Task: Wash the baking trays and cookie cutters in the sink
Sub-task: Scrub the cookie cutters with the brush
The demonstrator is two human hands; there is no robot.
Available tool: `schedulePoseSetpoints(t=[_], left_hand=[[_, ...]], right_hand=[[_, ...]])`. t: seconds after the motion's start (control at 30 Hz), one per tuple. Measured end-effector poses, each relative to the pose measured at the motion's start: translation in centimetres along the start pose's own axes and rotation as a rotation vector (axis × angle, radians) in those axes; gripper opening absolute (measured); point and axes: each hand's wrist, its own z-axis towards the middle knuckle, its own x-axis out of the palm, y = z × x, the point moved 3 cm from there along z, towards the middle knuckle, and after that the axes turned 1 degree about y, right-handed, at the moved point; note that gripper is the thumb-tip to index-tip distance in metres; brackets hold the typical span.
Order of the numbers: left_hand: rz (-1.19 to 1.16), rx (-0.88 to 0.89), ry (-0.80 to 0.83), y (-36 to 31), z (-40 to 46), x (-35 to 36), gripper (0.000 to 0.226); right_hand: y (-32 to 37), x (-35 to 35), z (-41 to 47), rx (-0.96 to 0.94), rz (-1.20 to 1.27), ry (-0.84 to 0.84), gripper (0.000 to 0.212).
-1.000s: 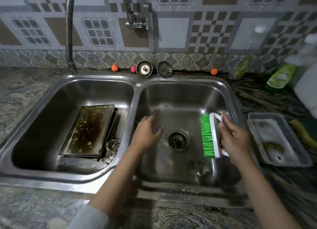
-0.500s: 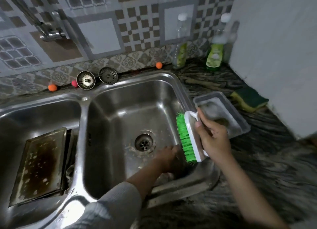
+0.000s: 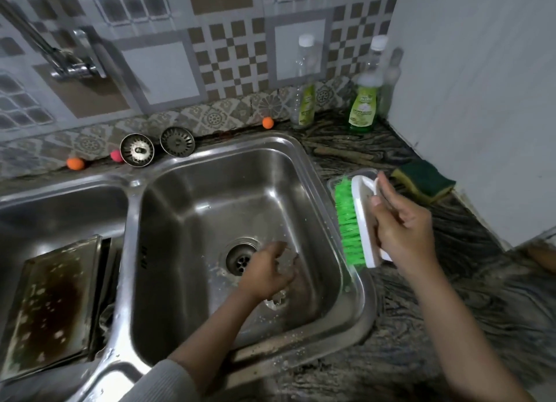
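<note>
- The left hand (image 3: 267,269) reaches into the right sink basin (image 3: 192,221), fingers curled over a small metal piece by the drain (image 3: 240,258), likely a cookie cutter; the grip is unclear.
- The right hand (image 3: 400,227) grips a green-bristled scrub brush (image 3: 353,221) over the bench (image 3: 451,311).
- Soiled baking trays (image 3: 51,308) wait in the left basin.
- Next, seemingly: bring brush and piece together.

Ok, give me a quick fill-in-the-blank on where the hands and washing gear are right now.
1. The right hand grips a white scrub brush whose bristles are ____ in colour.
2. The left hand reaches into the ____ basin of the double sink.
3. The stained baking tray rests in the ____ basin.
4. Two drain strainers lean against the tiled ____.

Missing words: green; right; left; wall
</note>
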Motion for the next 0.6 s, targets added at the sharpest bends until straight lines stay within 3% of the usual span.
schedulePoseSetpoints(t=[0.17,0.33,0.43,0.6], left_hand=[[-0.145,-0.002,-0.227,-0.9,-1.4,-3.3,0.049],[-0.345,-0.095,-0.337,-2.0,-2.0,-4.1,0.035],[-0.464,-0.130,-0.342,-2.2,-1.9,-3.9,0.025],[-0.694,-0.190,-0.334,-3.2,-2.0,-4.4,0.019]], right_hand=[[1.9,-1.4,3.5,-0.137,-0.254,-0.046,0.043],[1.0,-0.7,7.2,0.000,-0.741,0.245,0.044],[-1.0,0.5,7.5,0.016,-0.813,0.343,0.045],[-2.7,0.8,7.3,0.039,-0.833,0.330,0.045]])
